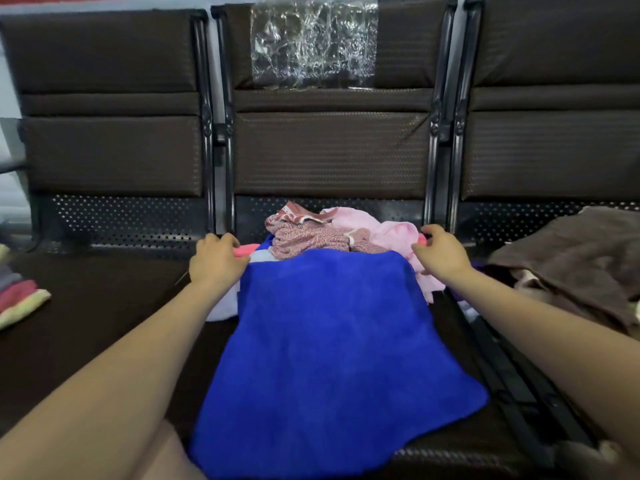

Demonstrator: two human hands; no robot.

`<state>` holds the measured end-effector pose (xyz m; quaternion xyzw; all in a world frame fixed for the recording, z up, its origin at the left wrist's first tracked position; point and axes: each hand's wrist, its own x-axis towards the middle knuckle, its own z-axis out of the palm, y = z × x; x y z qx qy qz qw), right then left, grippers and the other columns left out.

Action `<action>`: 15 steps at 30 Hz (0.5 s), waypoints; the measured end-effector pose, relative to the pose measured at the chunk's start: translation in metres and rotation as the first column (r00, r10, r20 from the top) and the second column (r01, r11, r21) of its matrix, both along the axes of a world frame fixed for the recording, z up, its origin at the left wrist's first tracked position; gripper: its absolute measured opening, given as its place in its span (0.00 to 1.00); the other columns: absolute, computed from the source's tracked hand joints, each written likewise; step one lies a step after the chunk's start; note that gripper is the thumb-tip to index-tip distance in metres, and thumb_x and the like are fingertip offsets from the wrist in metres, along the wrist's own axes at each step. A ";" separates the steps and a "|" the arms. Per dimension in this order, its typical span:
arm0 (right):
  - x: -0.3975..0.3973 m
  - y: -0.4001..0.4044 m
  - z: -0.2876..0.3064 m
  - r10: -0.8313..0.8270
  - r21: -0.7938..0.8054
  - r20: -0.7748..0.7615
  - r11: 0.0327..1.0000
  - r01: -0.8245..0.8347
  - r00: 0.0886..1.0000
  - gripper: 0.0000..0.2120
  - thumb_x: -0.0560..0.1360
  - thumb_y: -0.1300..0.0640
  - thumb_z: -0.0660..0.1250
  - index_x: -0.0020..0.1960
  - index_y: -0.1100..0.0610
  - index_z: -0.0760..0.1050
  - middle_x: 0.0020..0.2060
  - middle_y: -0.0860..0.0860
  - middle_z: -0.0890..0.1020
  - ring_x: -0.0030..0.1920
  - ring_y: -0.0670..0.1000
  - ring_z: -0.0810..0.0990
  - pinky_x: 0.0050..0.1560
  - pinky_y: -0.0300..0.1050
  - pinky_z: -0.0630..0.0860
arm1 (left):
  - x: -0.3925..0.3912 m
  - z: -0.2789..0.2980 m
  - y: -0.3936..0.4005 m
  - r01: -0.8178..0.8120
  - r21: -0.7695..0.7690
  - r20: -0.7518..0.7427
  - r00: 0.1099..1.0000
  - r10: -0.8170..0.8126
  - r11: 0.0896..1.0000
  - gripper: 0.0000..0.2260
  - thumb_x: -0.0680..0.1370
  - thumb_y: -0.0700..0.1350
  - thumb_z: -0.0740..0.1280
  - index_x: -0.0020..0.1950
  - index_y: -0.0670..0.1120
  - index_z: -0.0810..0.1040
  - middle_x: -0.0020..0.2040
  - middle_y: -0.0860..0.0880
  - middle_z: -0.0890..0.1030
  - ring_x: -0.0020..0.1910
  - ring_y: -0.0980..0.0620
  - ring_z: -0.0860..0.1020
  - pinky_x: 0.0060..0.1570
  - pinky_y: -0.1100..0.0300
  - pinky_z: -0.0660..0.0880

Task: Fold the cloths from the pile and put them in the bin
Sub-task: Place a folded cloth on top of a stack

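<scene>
A large blue cloth (332, 341) lies spread over the middle seat of a dark bench, reaching toward me. Its far edge rests against a pile of cloths (311, 233), patterned pink-red and pale pink. My left hand (216, 259) pinches the blue cloth's far left corner with curled fingers. My right hand (441, 252) pinches the far right corner the same way. A coral-pink strip (244, 251) shows beside each hand; I cannot tell what it belongs to. No bin is plainly visible.
A stack of folded cloths (19, 299) sits on the left seat at the frame's edge. A crumpled brown cloth (571, 258) covers the right seat. Bench backrests (329, 150) rise behind the pile, with clear plastic film (313, 43) on the middle one.
</scene>
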<state>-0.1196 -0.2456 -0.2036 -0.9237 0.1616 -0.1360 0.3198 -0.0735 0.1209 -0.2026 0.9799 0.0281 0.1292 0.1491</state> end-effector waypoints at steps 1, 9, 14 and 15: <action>-0.004 0.002 0.001 0.011 -0.004 0.003 1.000 -0.011 1.000 0.21 0.73 0.55 0.64 0.66 0.56 0.70 0.56 0.59 0.79 0.46 0.63 0.82 0.52 0.53 0.78 | -0.002 -0.002 -0.004 -0.003 0.033 -0.007 1.000 0.003 0.999 0.16 0.76 0.51 0.68 0.60 0.47 0.75 0.59 0.42 0.73 0.59 0.41 0.72 0.55 0.46 0.74; -0.078 0.047 0.043 0.432 0.028 -0.048 0.902 -0.431 0.901 0.05 0.76 0.59 0.65 0.43 0.53 0.78 0.33 0.45 0.80 0.35 0.45 0.78 0.34 0.35 0.71 | -0.072 0.022 -0.051 0.398 -0.143 0.026 0.917 -0.398 0.906 0.04 0.76 0.49 0.67 0.49 0.51 0.78 0.47 0.52 0.78 0.48 0.52 0.77 0.44 0.60 0.70; -0.149 0.061 0.053 0.746 0.100 -0.363 0.628 -0.772 0.559 0.08 0.72 0.51 0.73 0.47 0.53 0.79 0.39 0.46 0.81 0.38 0.42 0.77 0.44 0.41 0.75 | -0.145 0.030 -0.067 0.537 -0.351 -0.094 0.795 -0.599 0.767 0.07 0.76 0.50 0.67 0.40 0.49 0.80 0.34 0.58 0.79 0.34 0.63 0.75 0.35 0.71 0.68; -0.159 0.062 0.048 0.756 0.093 -0.413 0.589 -0.802 0.508 0.10 0.70 0.50 0.75 0.49 0.52 0.78 0.41 0.45 0.80 0.40 0.41 0.76 0.47 0.41 0.74 | -0.157 0.028 -0.068 0.567 -0.336 -0.135 0.761 -0.635 0.752 0.08 0.76 0.51 0.67 0.40 0.49 0.80 0.32 0.59 0.78 0.33 0.64 0.74 0.34 0.71 0.68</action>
